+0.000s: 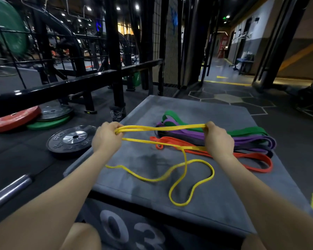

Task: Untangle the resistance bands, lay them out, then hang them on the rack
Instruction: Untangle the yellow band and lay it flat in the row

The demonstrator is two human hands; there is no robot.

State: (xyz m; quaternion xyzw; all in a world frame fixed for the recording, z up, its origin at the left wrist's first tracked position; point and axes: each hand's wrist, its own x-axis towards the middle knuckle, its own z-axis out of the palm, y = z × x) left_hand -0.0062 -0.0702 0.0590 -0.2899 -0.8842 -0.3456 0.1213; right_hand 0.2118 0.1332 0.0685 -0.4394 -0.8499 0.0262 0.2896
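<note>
Hands: left hand (107, 137) and right hand (218, 138) apart, each gripping the yellow band (163, 128).
Surface: grey plyo box (215, 201), other bands (249, 141) at 2 o'clock.
Room: weight plates (71, 138) at 9 o'clock.

My grey padded box (215, 201) marked "03" carried the green band (177, 117), purple band (253, 140), orange band (255, 166) and the yellow band (192, 181) slack; black plate (70, 139) lay on the floor (25, 159) beside it.

You're in a gym: weight plates (71, 139) and a barbell (9, 190) lie on the rubber floor left of the padded plyo box (215, 204), black rack (114, 51) behind.
</note>
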